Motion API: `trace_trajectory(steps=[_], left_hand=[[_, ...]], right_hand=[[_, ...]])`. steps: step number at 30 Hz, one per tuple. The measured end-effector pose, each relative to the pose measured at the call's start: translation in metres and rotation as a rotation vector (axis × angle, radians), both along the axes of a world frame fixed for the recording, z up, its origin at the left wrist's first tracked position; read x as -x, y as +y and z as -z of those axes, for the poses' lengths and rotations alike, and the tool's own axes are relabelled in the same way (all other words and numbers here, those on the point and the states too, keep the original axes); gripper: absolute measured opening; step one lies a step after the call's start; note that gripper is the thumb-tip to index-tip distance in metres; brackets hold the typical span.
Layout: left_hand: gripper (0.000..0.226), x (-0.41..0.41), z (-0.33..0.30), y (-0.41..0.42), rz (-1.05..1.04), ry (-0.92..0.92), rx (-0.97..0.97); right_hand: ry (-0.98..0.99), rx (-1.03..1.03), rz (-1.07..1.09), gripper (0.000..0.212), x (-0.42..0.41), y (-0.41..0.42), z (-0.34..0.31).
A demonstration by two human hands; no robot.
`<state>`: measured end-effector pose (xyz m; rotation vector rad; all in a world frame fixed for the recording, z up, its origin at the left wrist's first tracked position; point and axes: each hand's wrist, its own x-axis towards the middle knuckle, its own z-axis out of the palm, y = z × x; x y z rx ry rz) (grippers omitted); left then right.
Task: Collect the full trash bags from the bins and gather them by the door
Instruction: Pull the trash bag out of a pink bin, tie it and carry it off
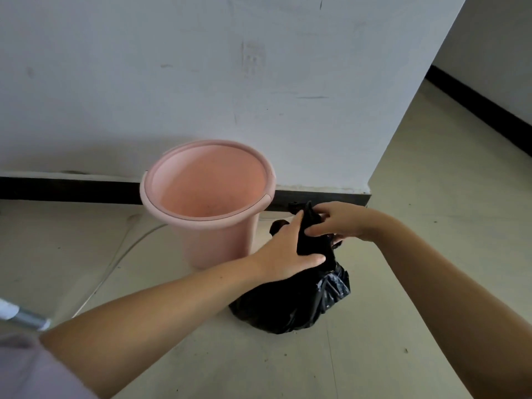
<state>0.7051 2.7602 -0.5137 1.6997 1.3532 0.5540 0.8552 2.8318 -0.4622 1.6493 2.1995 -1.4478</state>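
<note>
Left hand [283, 249]: I see it gripping the gathered neck of the bag [290, 300], fingers wrapped round it.
Right hand [339, 221]: pinches the neck's top from the other side.
Bag: black, sits on the floor [403, 254], neck pointing up toward the wall [201, 67].
Bin [207, 182]: pink, upright, just left of the bag, against the wall.
Pole [23, 315]: metal, low left.

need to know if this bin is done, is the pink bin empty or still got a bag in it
Empty: the round pink plastic bin shows only bare inner walls and bottom. The black plastic trash bag sits on the floor beside it, its neck gripped by both hands.
</note>
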Motion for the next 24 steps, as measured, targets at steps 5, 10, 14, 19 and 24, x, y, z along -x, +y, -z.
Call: trace_trajectory(steps=[5, 10, 14, 19, 24], left_hand=[[0.035, 0.003, -0.001, 0.005, -0.235, -0.147, 0.048], [0.023, 0.017, -0.015, 0.005, -0.405, -0.306, 0.009], [0.032, 0.020, -0.018, 0.005, -0.485, -0.369, 0.034], [0.031, 0.021, -0.024, 0.010, -0.490, -0.401, 0.029], [0.034, 0.026, -0.055, 0.019, -0.600, -0.547, -0.001]], right_hand=[[0.421, -0.002, 0.240, 0.015, -0.010, 0.007, -0.006], [1.032, 0.087, 0.714, 0.032, -0.023, 0.022, 0.004], [0.701, 0.178, 0.467, 0.053, -0.032, 0.024, 0.010], [0.643, 0.220, 0.566, 0.039, -0.023, 0.030, 0.009], [0.585, 0.253, 0.724, 0.020, -0.042, 0.029, 0.004]])
